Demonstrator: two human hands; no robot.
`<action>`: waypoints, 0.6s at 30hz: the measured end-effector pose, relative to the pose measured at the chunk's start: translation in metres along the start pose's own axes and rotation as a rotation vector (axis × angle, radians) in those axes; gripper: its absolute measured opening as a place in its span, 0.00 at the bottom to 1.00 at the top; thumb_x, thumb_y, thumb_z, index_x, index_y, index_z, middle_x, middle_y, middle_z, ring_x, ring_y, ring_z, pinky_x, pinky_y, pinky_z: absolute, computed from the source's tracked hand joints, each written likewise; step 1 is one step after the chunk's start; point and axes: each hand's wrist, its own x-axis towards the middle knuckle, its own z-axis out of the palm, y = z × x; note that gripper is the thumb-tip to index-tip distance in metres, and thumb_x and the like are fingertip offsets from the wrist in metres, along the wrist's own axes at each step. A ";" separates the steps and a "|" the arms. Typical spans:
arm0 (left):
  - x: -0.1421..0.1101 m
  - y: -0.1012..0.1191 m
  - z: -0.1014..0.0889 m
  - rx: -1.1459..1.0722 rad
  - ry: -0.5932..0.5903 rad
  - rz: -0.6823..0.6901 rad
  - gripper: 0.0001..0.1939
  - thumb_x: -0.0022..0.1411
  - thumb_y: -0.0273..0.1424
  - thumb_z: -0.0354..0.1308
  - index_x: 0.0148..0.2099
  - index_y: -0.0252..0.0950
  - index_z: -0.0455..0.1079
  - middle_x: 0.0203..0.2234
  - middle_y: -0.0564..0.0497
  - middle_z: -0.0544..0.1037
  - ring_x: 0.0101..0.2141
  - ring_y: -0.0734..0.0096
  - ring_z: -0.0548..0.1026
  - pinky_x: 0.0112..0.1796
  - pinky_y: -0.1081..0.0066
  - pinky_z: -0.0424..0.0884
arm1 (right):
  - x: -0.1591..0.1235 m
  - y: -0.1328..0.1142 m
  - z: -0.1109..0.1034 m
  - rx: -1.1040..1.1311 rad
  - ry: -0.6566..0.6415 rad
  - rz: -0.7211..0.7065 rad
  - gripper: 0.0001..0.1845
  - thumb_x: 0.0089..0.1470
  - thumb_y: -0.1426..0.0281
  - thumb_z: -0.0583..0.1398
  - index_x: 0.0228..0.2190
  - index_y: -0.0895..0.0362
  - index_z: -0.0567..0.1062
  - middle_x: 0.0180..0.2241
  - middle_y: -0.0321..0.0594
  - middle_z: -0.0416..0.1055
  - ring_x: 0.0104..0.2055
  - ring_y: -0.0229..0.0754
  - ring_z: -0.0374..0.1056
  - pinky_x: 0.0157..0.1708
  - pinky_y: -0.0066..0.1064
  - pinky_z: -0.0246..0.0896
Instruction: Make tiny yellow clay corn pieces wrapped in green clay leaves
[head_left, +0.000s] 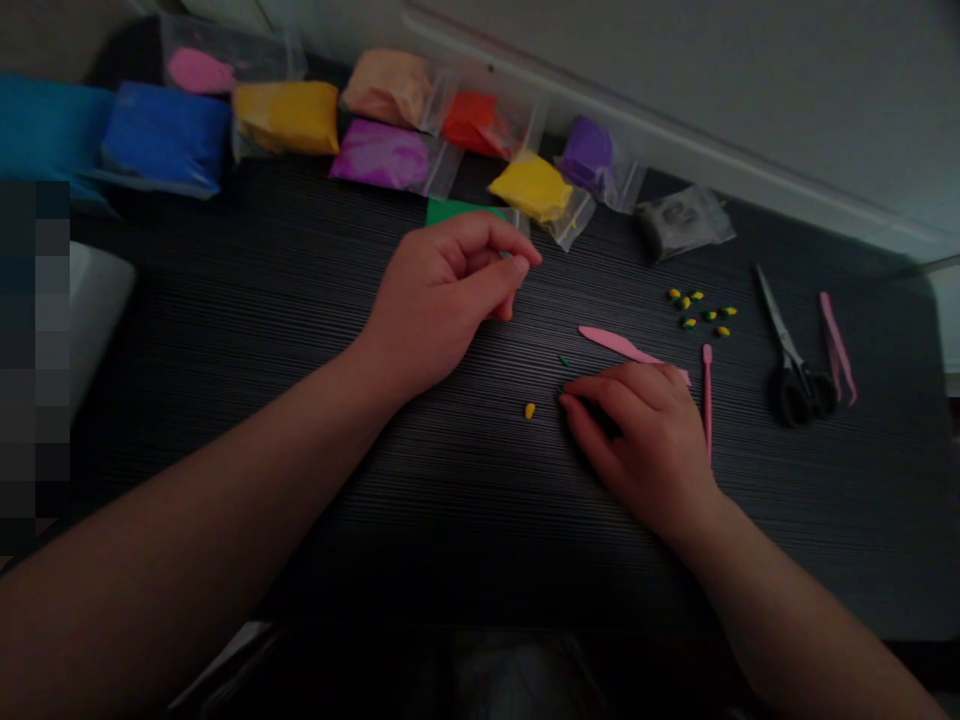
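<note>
My left hand (pixel 450 295) is raised over the table, its fingers curled and the thumb pressed to them. A trace of green shows by the thumb tip, but what it holds, if anything, I cannot make out. Lower and to the right, my right hand (pixel 645 435) pinches a tiny green piece of clay (pixel 561 389) between thumb and forefinger at the tabletop. Another green sliver (pixel 564 361) lies just above those fingertips. To their left sits a small yellow clay bead (pixel 529 411). A pink clay knife (pixel 615 343) lies behind the right hand, partly hidden by it.
Several yellow-and-green beads (pixel 710 315) lie grouped at right. Beyond the right hand are a thin pink tool (pixel 707 400), black-handled scissors (pixel 787 370) and pink tweezers (pixel 836 350). Bagged clay lines the back, including yellow (pixel 532 187), blue (pixel 166 135) and grey (pixel 681 222) packs.
</note>
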 end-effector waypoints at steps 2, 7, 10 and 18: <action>0.000 0.000 0.000 0.010 -0.004 0.001 0.05 0.55 0.25 0.53 0.34 0.34 0.70 0.15 0.57 0.67 0.16 0.83 0.63 0.20 0.77 0.57 | -0.001 0.000 0.000 0.006 0.006 -0.006 0.07 0.53 0.68 0.54 0.32 0.55 0.72 0.30 0.38 0.70 0.35 0.42 0.63 0.38 0.36 0.51; 0.000 0.000 -0.001 0.015 -0.007 -0.003 0.06 0.55 0.25 0.53 0.34 0.34 0.70 0.15 0.56 0.67 0.16 0.83 0.63 0.20 0.77 0.57 | -0.002 0.002 -0.001 0.010 0.018 -0.023 0.07 0.52 0.68 0.55 0.32 0.55 0.72 0.29 0.38 0.70 0.34 0.41 0.63 0.37 0.36 0.51; 0.000 0.001 0.000 0.017 -0.003 -0.016 0.06 0.55 0.25 0.53 0.33 0.35 0.71 0.15 0.57 0.67 0.16 0.83 0.63 0.19 0.77 0.57 | -0.003 0.003 -0.002 0.006 0.006 -0.025 0.07 0.52 0.68 0.55 0.33 0.55 0.72 0.29 0.38 0.70 0.34 0.41 0.63 0.38 0.36 0.51; 0.000 0.001 -0.001 0.001 -0.011 -0.010 0.06 0.55 0.24 0.53 0.34 0.33 0.70 0.15 0.57 0.67 0.16 0.83 0.63 0.19 0.77 0.57 | -0.008 0.006 -0.006 0.012 0.005 -0.092 0.11 0.50 0.68 0.57 0.38 0.55 0.72 0.30 0.38 0.69 0.33 0.41 0.62 0.37 0.37 0.52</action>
